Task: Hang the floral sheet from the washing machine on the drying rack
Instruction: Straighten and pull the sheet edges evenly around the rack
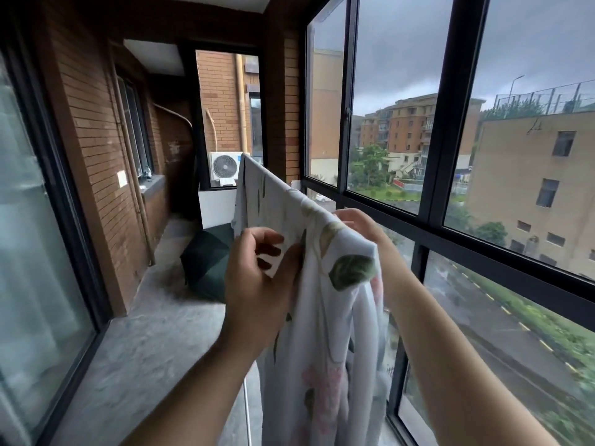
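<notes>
The white floral sheet [325, 317], printed with green leaves and pink flowers, hangs draped over a high bar of the drying rack and runs away from me toward the far end of the balcony. My left hand [257, 278] pinches the sheet's near edge on the left side, fingers curled. On the window side of the cloth, my right hand [360, 223] holds the sheet near the bar and is partly hidden by it. A thin pale leg of the drying rack [247, 410] shows below; the bar itself is covered by the sheet.
Large dark-framed windows [431, 194] run along the right. A brick wall and glass door line the left. A dark green open umbrella [209, 262] lies on the concrete floor ahead, with an air conditioner unit [225, 169] beyond it.
</notes>
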